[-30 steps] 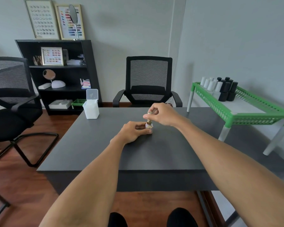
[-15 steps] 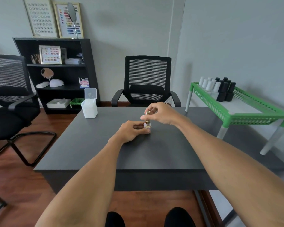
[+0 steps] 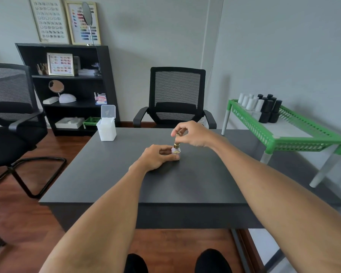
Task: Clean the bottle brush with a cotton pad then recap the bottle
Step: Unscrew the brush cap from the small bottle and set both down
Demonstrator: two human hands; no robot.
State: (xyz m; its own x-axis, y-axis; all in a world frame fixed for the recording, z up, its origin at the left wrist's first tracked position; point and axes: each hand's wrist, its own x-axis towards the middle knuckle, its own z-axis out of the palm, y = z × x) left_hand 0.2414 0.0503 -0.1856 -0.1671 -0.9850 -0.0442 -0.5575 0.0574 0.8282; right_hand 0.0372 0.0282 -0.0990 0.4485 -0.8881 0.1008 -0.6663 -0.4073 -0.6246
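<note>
My right hand (image 3: 193, 134) has lifted slightly, pinching the gold cap (image 3: 178, 139) above the bottle (image 3: 175, 151); I judge it's unscrewing. My left hand (image 3: 158, 157) grips the bottle on the table (image 3: 110, 178). The white pad box (image 3: 106, 128) sits well apart, nothing between.

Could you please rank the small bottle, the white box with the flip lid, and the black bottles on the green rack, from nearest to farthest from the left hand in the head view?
1. Small bottle: held in the left hand, mid-table.
2. White box: far left table corner.
3. Black bottles: on the green rack, far right.
</note>
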